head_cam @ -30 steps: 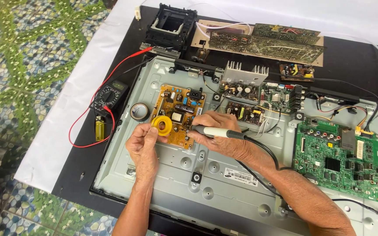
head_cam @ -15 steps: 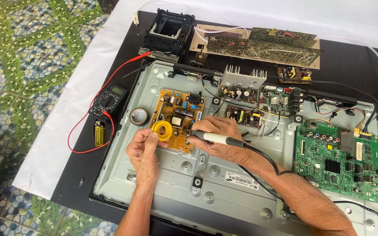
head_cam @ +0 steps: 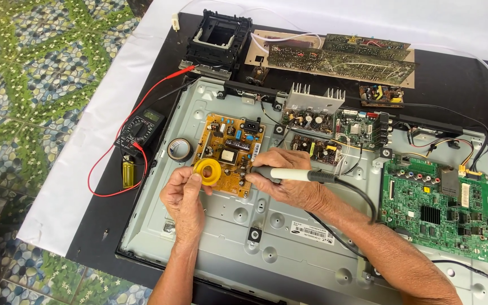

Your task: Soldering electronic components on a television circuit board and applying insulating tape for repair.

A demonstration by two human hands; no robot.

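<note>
Meanwhile, left hand [head_cam: 183,197] grips yellow reel [head_cam: 208,171], right hand [head_cam: 289,182] grips soldering iron [head_cam: 289,174]; tape roll [head_cam: 179,149] nearby.

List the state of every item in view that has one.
left hand: gripping yellow solder spool
right hand: gripping soldering iron, tip at yellow board
television chassis: back cover off, boards exposed
multimeter: red lead plugged in
tape roll: lying flat
</note>
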